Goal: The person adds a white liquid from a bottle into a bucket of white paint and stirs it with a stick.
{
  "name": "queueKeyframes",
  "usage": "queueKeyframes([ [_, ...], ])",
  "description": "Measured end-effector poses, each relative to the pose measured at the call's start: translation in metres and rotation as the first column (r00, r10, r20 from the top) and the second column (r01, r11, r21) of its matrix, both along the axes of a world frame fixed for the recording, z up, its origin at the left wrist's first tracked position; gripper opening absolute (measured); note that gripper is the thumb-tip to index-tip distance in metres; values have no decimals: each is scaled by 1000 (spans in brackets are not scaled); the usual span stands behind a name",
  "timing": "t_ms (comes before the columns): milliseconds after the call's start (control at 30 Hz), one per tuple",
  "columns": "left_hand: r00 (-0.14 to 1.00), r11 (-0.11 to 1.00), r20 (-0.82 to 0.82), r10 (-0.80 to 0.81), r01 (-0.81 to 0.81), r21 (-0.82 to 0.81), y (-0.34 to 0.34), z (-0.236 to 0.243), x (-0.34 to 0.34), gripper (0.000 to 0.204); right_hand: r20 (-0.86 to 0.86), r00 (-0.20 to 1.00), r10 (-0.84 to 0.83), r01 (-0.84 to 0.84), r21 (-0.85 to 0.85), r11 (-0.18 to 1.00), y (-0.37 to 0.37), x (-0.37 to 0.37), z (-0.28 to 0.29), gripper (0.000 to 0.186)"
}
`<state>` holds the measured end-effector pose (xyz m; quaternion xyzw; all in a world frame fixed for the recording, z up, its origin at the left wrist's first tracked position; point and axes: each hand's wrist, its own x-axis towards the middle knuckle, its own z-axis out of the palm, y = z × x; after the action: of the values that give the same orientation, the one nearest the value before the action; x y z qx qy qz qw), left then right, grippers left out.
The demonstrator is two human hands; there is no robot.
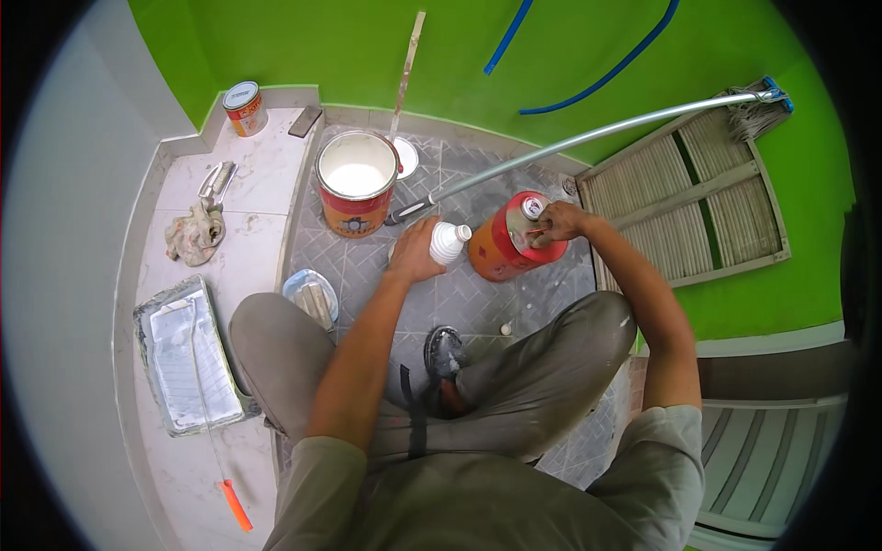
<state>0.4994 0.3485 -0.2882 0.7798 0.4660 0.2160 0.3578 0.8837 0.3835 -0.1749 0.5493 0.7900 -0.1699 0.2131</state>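
Observation:
My left hand [415,254] is closed around a ribbed white plastic bottle [447,242], its uncapped mouth tilted to the right, toward a red and orange metal can [501,248]. Bottle and can mouth stay apart, with no liquid visible between them. The can leans a little on the floor, its round spout on top. My right hand [562,223] grips the can's top beside the spout; the fingertips are partly hidden. Left of the bottle stands a large bucket [356,216] of white paint. A small whitish cap [506,328] lies on the tiles near my shoe.
A paint tray [170,404] with an orange-handled roller [235,505], a rag [195,234] and a small tin [246,110] sit on the left ledge. A long mop pole [588,138] slants behind the can. Wooden slatted panels [684,197] lean at the right wall.

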Motion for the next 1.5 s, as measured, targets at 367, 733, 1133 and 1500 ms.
queueKeyframes([
  [367,995,1000,-96,-6,8,14,-8,-15,-16,111,-117,983,-141,132,-77,988,14,12,-17,47],
  [733,979,999,-201,33,-25,41,-13,-15,-9,105,-170,979,109,-116,-34,993,-4,-30,-3,68],
  [1133,966,991,-238,102,-78,110,-16,-14,-22,104,163,959,231,-234,0,972,6,-103,8,70],
  [1500,949,989,-287,128,-99,113,-18,-24,-45,104,237,906,352,-343,-82,936,14,-187,16,62],
])
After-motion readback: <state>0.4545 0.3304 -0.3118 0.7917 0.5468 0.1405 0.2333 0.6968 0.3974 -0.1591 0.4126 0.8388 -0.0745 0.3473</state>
